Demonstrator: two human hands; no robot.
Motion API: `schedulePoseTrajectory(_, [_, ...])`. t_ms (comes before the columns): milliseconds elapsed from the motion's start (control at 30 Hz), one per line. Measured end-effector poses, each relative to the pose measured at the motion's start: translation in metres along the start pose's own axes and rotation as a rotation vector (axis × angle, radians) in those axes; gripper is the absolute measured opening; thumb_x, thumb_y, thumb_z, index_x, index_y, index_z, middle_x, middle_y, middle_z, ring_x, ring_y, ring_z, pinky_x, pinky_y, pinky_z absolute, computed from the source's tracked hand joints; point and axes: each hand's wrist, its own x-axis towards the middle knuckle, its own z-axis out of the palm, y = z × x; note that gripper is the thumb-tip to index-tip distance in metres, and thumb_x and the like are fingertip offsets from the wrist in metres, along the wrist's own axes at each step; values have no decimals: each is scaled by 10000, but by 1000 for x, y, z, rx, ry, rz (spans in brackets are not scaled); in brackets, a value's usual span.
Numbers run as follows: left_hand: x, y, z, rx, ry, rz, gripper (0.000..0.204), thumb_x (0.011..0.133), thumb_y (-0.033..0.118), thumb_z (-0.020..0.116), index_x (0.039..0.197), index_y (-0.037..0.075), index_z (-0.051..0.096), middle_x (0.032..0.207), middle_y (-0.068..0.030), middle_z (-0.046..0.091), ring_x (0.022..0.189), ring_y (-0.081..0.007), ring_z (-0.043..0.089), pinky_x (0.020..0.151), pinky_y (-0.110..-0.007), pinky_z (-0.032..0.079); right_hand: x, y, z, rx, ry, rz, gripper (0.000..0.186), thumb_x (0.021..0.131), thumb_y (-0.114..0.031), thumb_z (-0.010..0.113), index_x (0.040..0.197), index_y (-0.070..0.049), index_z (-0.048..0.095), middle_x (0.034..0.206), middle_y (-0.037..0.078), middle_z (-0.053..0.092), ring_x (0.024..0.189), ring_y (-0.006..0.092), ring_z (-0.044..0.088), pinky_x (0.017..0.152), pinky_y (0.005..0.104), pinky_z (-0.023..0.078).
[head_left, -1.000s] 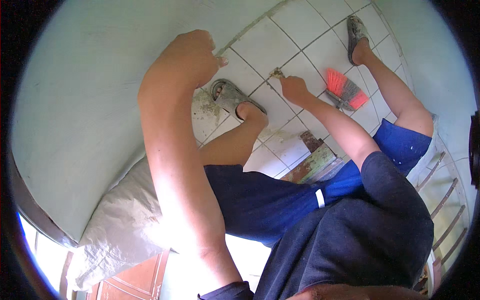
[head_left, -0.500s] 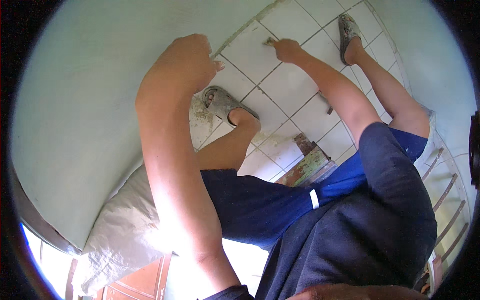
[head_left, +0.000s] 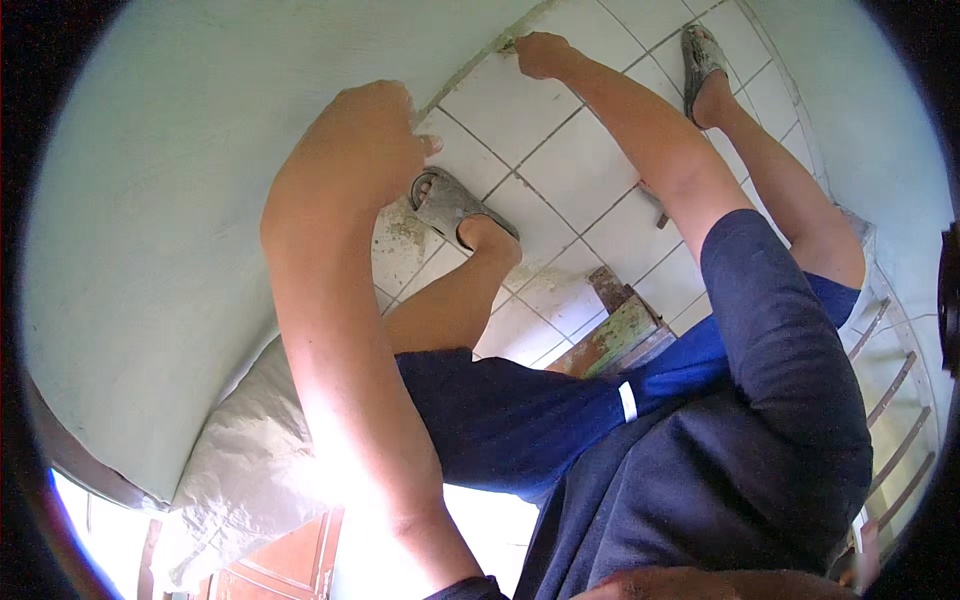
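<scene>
White tiles (head_left: 520, 108) meet the wall (head_left: 200, 150) where the right hand (head_left: 543, 56) pinches a small brownish thing (head_left: 508, 45), long axis unclear, ahead and right of the left hand (head_left: 368, 138), whose grip I can't tell.

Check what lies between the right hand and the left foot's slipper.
Just bare white floor tiles and a dark grout line between right hand and slipper, shown in the head view.

a small, grimy brownish piece (head_left: 508, 45) pokes from the right hand (head_left: 541, 56), by the foot of the pale wall (head_left: 220, 180), its shape mostly hidden.
</scene>
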Motion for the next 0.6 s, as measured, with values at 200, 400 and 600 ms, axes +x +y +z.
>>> schedulePoseTrajectory(200, [2,7,-4,9,1,16,451,866,272,746,1207,-4,642,1007,-195,722,968,-335,695,868,-438,526,-55,21,19,-111,-224,24,324,901,-110,530,1199,-38,635,1164,179,688,1106,329,662,868,495,559])
schedulePoseTrajectory(400, [-1,12,-4,9,-68,-30,436,870,271,743,1203,5,647,1010,-196,721,984,-333,692,879,-444,524,-14,12,9,-51,8,1,326,921,-130,507,1209,-44,631,1118,168,700,1102,326,664,843,483,569])
schedulePoseTrajectory(600, [1,15,-7,31,-31,-10,446,877,289,739,1219,20,641,1043,-188,718,1018,-334,682,906,-448,515,-41,20,26,-54,-32,-8,261,870,-137,513,1039,-17,672,1009,204,710,958,378,691,821,483,561])
